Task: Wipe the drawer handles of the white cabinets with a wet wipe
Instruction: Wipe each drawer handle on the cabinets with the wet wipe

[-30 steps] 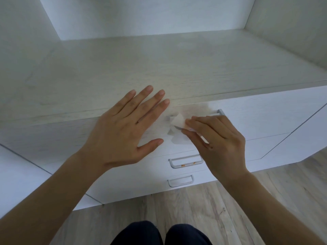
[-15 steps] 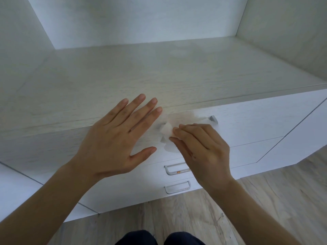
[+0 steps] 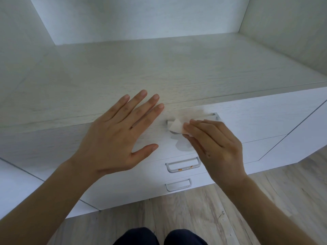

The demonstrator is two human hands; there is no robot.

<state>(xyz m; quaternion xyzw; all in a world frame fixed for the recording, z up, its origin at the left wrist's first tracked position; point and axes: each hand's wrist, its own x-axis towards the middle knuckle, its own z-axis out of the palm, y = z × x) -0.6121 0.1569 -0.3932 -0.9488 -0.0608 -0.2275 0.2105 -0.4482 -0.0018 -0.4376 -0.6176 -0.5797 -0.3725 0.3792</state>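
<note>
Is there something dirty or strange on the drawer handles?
Yes. The middle handle carries small orange specks along its lower bar, like crumbs or stains. The bottom handle looks clean. The right hand presses the wet wipe on the top handle.

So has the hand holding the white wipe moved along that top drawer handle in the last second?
Yes. The right hand slid the white wet wipe leftward, uncovering more of the metal top drawer handle's right end.
</note>
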